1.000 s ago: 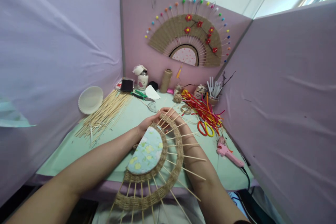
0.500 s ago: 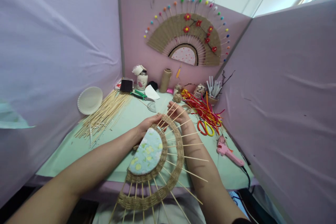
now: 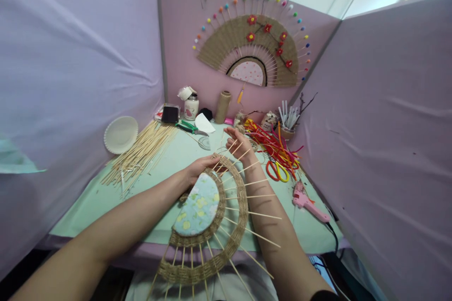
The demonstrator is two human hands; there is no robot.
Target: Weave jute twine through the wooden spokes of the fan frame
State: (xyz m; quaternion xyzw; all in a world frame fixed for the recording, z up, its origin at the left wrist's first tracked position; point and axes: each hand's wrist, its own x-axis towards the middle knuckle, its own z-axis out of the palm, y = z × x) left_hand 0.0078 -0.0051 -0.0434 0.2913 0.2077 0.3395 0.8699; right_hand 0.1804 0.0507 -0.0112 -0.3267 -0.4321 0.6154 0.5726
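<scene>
A half-round woven fan (image 3: 241,197) leans tilted in front of me, with twine bands around thin bamboo sticks and a blue, yellow-flowered cloth centre (image 3: 198,204). My left hand (image 3: 204,169) is closed on the fan's upper end, the fingers partly hidden behind it. Just beyond that end, my right hand (image 3: 238,143) is raised, its fingers curled together at a thin strand of twine (image 3: 222,141) that runs down to the woven band. Several stick ends stick out in front of my right wrist and forearm.
Loose bamboo sticks (image 3: 141,155) and a white dish (image 3: 121,135) lie left. Green-handled pruners (image 3: 187,126) rest at the back. On the right are coloured pipe cleaners (image 3: 268,138), scissors (image 3: 277,170) and a pink glue gun (image 3: 309,204). A finished fan (image 3: 226,47) hangs on the back panel.
My right hand has risen slightly away from the fan's upper end, drawing the twine strand up. My left hand and the fan have stayed nearly in place.
</scene>
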